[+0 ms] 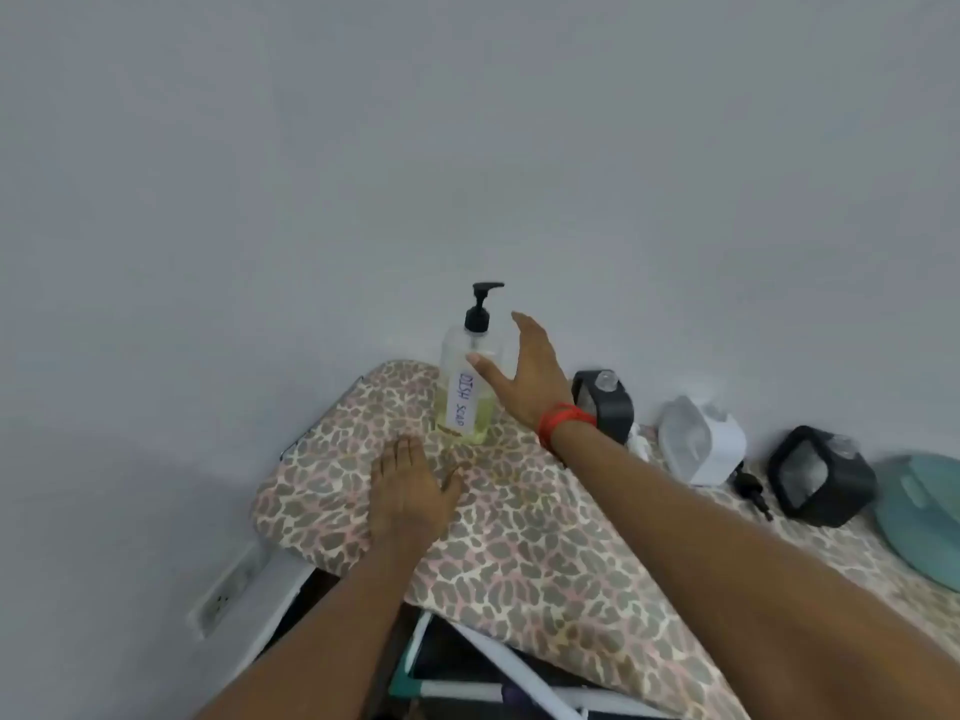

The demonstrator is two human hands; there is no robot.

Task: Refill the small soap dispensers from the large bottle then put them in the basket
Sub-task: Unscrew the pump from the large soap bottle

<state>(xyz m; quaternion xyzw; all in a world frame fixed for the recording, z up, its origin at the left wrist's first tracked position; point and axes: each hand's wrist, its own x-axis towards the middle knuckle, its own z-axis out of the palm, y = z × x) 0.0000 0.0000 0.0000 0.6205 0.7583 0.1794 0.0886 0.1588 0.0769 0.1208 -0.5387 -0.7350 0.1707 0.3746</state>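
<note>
A board with a leopard-print cover (519, 537) is carrying everything. The large pump bottle (465, 392), labelled DISH SOAP, is standing upright near its rounded far end. Along the far edge to the right a dark dispenser (610, 407), a white dispenser (706, 444) and a second dark dispenser (821, 478) are sitting, with a loose black pump (753, 491) lying between the last two. A teal item (919, 517) is resting at the right edge, and the left hand (410, 496) is lying flat near the bottle.

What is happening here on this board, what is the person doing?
A person reaches the open right hand toward the large DISH SOAP pump bottle, which stands upright on the leopard-print ironing board. The left hand lies flat on the board. To the right wait a dark dispenser, a white dispenser, a second dark dispenser and a teal container. Nothing is gripped yet.
</note>
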